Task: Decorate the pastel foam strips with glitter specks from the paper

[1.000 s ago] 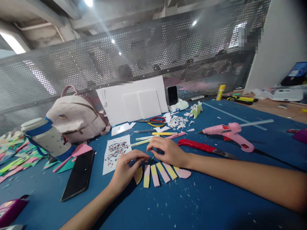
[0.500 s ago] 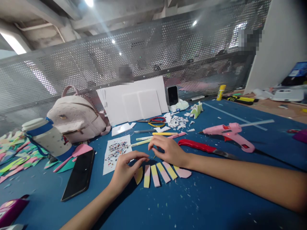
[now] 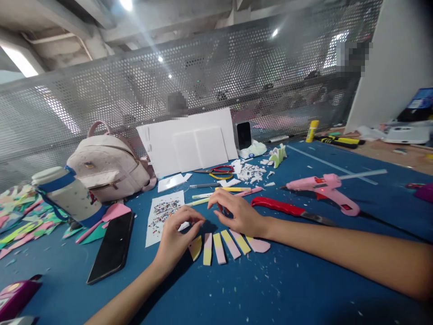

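Observation:
My left hand point(image 3: 177, 232) hovers by the left end of a fanned row of pink and yellow foam strips point(image 3: 219, 248). Its fingers curl loosely, and a gap separates them from the thumb; I see nothing held. Over the right part of the row is my right hand point(image 3: 238, 214), fingers bent and thumb apart, with nothing visible in its grasp. A rounded yellow piece point(image 3: 195, 248) lies beneath the left thumb, and a rounded pink piece point(image 3: 260, 245) ends the row on the right. Behind the left hand lies white paper point(image 3: 152, 232) scattered with tiny coloured bits.
To the right are a red-handled knife point(image 3: 277, 205) and a pink glue gun point(image 3: 324, 185). Scissors point(image 3: 219, 171) and white scraps point(image 3: 252, 172) lie further back. A phone point(image 3: 113, 246), a bottle point(image 3: 67, 194) and a backpack point(image 3: 101, 162) occupy the left side.
The fingertips of my two hands have drawn slightly apart, the left hand's fingers lifting and shifting left. The strips have stayed in place.

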Tool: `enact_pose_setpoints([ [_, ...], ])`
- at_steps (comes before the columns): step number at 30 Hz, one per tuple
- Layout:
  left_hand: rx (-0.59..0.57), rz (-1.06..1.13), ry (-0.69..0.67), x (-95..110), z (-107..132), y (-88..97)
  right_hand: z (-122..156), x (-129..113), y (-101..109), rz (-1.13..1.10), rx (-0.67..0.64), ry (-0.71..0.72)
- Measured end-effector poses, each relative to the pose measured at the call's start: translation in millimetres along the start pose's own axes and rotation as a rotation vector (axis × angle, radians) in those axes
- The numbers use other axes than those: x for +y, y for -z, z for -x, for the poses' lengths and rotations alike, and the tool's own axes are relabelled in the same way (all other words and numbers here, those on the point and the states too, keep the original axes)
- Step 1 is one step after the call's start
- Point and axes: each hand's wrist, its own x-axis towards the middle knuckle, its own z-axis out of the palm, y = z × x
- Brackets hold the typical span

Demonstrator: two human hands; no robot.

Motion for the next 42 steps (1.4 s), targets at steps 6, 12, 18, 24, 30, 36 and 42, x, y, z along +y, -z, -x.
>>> enact_pose_setpoints([
  [6, -0.054, 0.004, 0.058, -1.0, 4.2, -1.2, -1.5, -0.3, 1.2, -0.078, -0.097, 0.065],
  [12, -0.060, 0.001, 0.068, -1.0, 5.2, -0.8, -1.2, 3.3, -0.2, -0.080, -0.112, 0.088],
  [18, -0.056, 0.020, 0.063, -0.8, 5.9, -1.2, -0.9, 4.0, 0.4, -0.089, -0.118, 0.092],
  [24, -0.043, 0.029, -0.013, 1.2, 3.7, -1.0, -0.6, 5.6, 0.3, -0.100, -0.132, 0.099],
  [30, -0.048, 0.032, -0.011, 2.0, 3.8, -1.4, -1.0, 6.3, -0.2, -0.096, -0.153, 0.103],
  [36, -0.050, 0.040, -0.016, 1.5, 4.4, -3.5, -0.9, 6.4, -0.4, -0.100, -0.168, 0.103],
  [42, -0.054, 0.059, -0.020, 3.7, 4.3, -4.1, -0.6, 6.9, -0.9, -0.112, -0.162, 0.112],
])
